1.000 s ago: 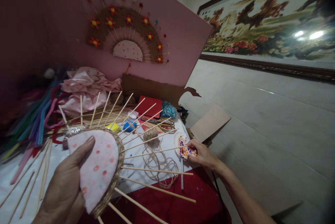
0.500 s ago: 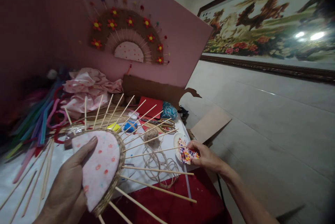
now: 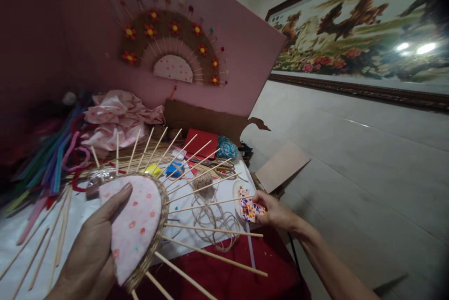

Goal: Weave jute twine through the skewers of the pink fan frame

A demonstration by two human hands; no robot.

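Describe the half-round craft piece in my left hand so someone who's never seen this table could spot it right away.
Below the pink board, at the table's near left, the left hand grips a half-round craft piece: pink spotted fabric edged with jute braid, bare wooden skewers fanning out. Unlike the finished fan on the board, its skewers carry no brown weave or red flowers.

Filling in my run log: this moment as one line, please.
left hand: holds half-round fan frame | right hand: pinches patterned piece | nearby: twine coil
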